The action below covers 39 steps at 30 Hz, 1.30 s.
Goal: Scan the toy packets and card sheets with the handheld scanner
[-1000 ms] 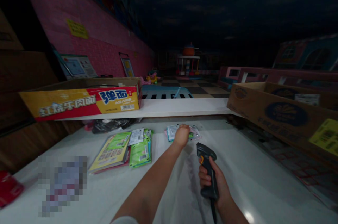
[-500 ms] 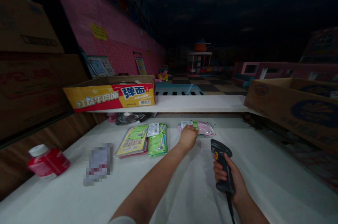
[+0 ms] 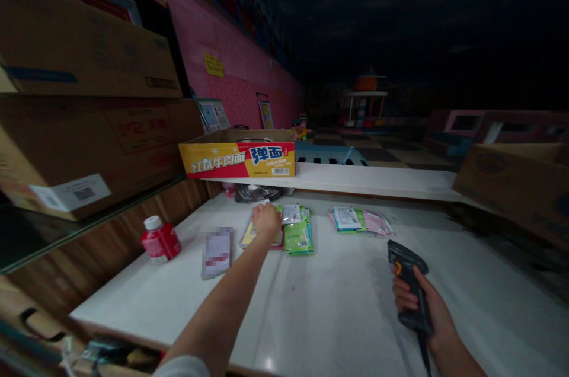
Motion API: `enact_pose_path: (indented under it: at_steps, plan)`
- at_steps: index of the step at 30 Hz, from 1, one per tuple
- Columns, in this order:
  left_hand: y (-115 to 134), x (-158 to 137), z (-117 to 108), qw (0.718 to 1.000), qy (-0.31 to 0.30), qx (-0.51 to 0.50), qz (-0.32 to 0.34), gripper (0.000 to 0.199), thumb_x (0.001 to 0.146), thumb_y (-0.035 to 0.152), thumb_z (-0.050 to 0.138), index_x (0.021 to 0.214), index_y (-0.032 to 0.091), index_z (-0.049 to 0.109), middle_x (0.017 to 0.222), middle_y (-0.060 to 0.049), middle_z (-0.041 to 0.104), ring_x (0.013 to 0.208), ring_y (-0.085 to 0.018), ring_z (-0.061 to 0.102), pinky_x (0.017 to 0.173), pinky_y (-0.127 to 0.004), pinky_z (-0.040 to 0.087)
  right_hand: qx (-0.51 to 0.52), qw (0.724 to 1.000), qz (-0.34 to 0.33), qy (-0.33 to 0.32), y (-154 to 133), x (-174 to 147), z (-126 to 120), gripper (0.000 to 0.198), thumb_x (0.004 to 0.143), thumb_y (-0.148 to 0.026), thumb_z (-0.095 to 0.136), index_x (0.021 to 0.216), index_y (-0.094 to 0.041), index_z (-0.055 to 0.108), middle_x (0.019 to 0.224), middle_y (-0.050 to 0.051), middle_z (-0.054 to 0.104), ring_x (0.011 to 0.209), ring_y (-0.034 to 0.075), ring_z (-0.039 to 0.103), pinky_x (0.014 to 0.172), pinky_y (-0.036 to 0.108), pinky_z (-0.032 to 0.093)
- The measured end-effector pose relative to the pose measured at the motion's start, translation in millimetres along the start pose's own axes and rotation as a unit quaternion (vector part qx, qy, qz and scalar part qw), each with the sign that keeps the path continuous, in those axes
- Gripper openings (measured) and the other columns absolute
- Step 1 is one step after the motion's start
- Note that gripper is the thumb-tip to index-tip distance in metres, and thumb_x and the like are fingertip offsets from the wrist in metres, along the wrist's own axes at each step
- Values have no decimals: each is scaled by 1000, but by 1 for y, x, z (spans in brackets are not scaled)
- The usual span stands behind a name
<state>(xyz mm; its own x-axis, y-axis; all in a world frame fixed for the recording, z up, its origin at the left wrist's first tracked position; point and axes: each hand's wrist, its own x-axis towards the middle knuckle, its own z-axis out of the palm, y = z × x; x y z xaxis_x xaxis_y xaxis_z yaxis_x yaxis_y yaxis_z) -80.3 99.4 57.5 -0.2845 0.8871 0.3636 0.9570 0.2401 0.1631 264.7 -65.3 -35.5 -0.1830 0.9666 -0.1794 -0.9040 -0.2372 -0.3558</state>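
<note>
My right hand is wrapped round the handle of a black barcode scanner, its cord hanging toward me. At the left pile, my left hand rests over a yellow printed packet. Its fingertips point away from me and are mostly hidden, so I cannot tell whether they grip anything. Just right of that hand lies a stack of green packets with a silvery-white packet on top. Farther right is a second group, with a pale blue-white packet beside a pink packet.
A red bottle with a white cap and a blurred-out flat item stand left on the white table. Behind, a raised shelf bears a red-yellow noodle carton. Brown boxes flank the left; another carton sits right.
My left hand has moved left from the pink and blue-white packets to the pile with the yellow packet. The view has turned left. My right hand still holds the barcode scanner.
</note>
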Motion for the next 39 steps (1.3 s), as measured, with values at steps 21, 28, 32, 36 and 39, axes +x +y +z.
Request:
enact_pose_path:
  at_steps: [21, 28, 32, 36, 39]
  plan:
    - [-23, -88, 23, 750, -117, -651, 4, 31, 75, 48, 58, 83, 21, 46, 73, 2, 59, 63, -17, 62, 49, -30, 54, -142, 988, -41, 40, 8, -5, 15, 35, 71, -41, 77, 88, -17, 57, 56, -7, 46, 39, 3, 38, 36, 11, 30]
    - [-19, -128, 43, 735, -108, -669, 26, 41, 75, 59, 57, 82, 20, 45, 68, 3, 54, 57, -14, 56, 49, -29, 53, -243, 959, -76, 122, 30, -16, 42, 36, 72, -45, 75, 87, -17, 58, 54, -5, 52, 39, 6, 45, 35, 14, 36]
    - [-21, -125, 46, 747, -115, -654, 27, 40, 78, 59, 53, 83, 21, 44, 72, 0, 57, 59, -15, 58, 51, -29, 52, -366, 920, -58, 128, 64, -29, 67, 38, 74, -49, 72, 91, -18, 58, 51, -4, 54, 34, 9, 46, 30, 17, 35]
    - [-22, -124, 48, 768, -99, -632, 26, 37, 80, 57, 52, 84, 21, 46, 76, -2, 61, 65, -17, 61, 55, -31, 54, -428, 897, -51, 101, 96, -48, 83, 41, 75, -52, 70, 96, -19, 57, 50, -5, 54, 32, 9, 46, 28, 17, 34]
    - [-22, -124, 47, 781, -78, -619, 28, 32, 80, 52, 53, 83, 21, 48, 79, -4, 62, 71, -19, 63, 59, -32, 55, -438, 893, -35, 93, 105, -61, 85, 41, 73, -53, 71, 94, -20, 56, 51, -6, 55, 32, 9, 46, 28, 17, 33]
